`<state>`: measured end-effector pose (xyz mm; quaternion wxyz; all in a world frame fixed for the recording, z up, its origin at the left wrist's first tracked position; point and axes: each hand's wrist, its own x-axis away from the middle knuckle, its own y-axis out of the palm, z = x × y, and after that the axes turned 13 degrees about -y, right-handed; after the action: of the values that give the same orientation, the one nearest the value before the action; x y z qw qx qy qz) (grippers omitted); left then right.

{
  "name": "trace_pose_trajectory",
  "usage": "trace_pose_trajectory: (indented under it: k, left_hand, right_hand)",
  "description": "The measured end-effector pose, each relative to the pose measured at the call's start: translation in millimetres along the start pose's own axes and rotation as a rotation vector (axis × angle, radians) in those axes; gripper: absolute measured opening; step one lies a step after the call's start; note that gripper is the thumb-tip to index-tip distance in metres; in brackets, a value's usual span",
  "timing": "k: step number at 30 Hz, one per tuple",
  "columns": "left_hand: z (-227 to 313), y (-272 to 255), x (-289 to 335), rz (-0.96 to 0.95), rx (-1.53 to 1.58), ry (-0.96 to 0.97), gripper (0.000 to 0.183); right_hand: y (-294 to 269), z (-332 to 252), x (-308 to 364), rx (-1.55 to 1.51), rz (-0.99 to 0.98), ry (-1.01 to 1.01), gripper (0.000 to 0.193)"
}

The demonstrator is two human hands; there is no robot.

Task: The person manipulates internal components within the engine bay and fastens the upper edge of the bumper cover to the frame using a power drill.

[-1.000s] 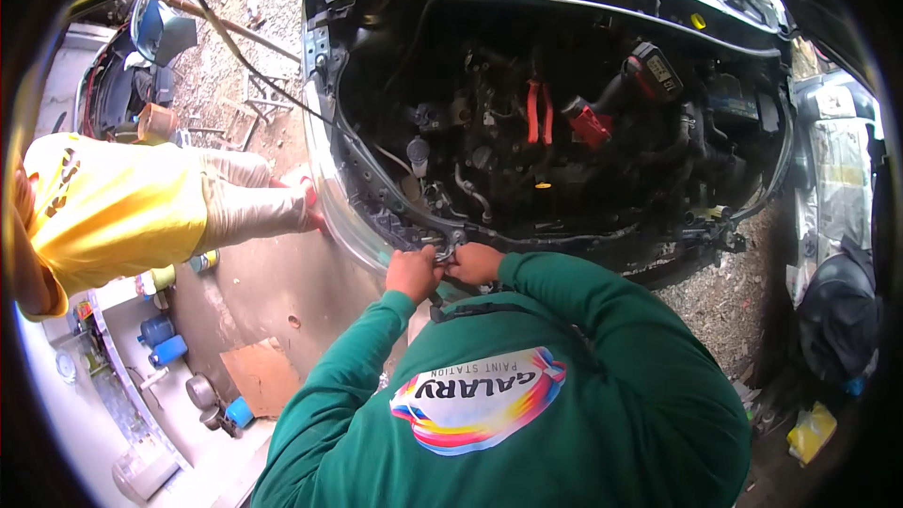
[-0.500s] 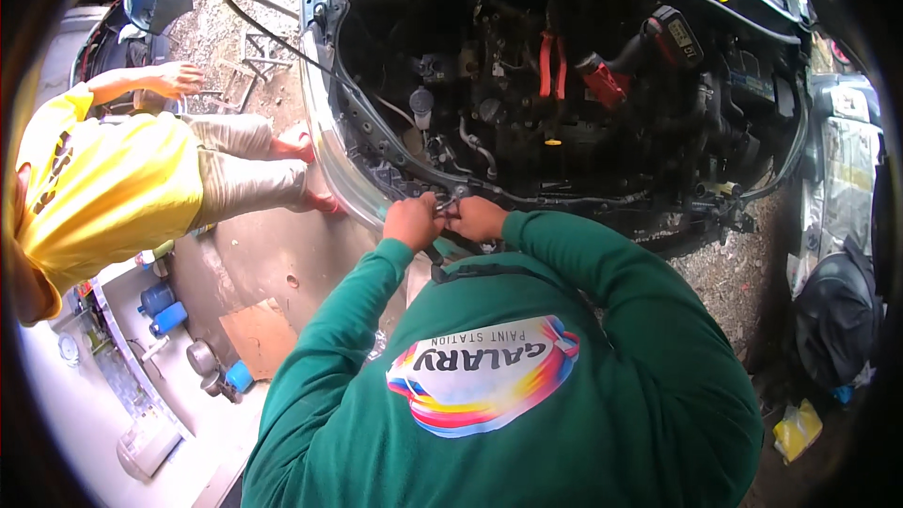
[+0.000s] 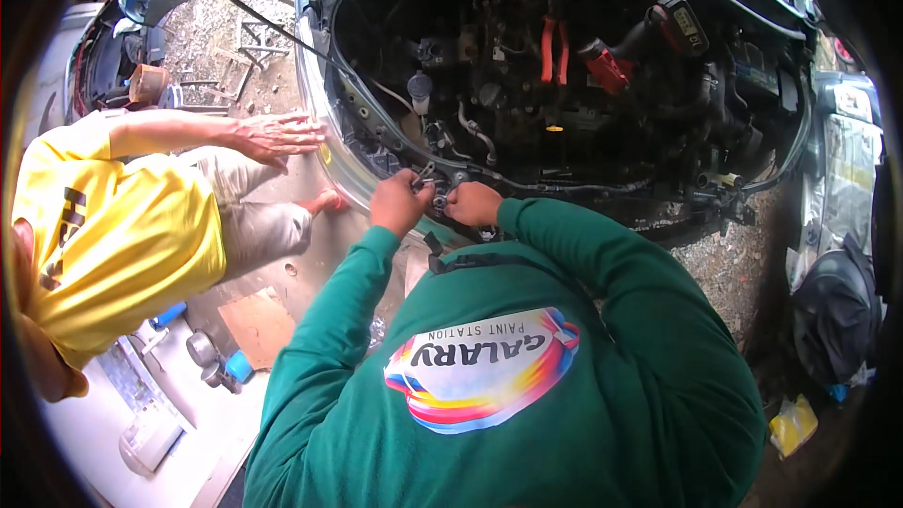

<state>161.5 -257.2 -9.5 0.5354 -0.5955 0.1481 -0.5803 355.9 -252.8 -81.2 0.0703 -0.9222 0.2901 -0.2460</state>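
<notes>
At the front edge of the car's open engine bay [image 3: 602, 187], both my hands work close together. My left hand [image 3: 399, 204] is closed around a small shiny metal tool [image 3: 426, 171], its end poking out above the fingers; its exact kind is hard to make out. Beside it, my right hand [image 3: 475, 204] has its fingers closed at a small metal part [image 3: 439, 200] near the hoses. What lies inside the right fingers is hidden. A white reservoir with a dark cap [image 3: 419, 91] stands just beyond my left hand.
Red-handled pliers [image 3: 555, 49] and a red-and-black cordless power tool [image 3: 613, 71] lie on the engine. A person in a yellow shirt [image 3: 132, 212] is at the left, one hand [image 3: 277, 136] by the fender [image 3: 331, 155]. A dark hose [image 3: 249, 11] crosses the upper left. Cardboard [image 3: 259, 322] lies on the floor.
My hands have parted slightly, baring the metal tool at my left hand. The person in yellow has come closer and stretched an arm toward the fender.
</notes>
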Motion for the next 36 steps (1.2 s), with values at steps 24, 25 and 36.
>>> trace_pose_trajectory:
  k: [24,25,36]
  left_hand:
    - [182,-143,-118,0.338,0.424,0.279,0.039]
    - [199,-156,-134,0.359,0.441,0.27,0.038]
    - [310,-195,-277,0.456,0.345,0.28,0.037]
  right_hand:
    - [-14,-16,-5,0.166,-0.122,0.03,0.061]
    - [-17,-16,-5,0.175,-0.116,0.024,0.061]
    - [-34,-2,5,-0.031,-0.069,0.0,0.056]
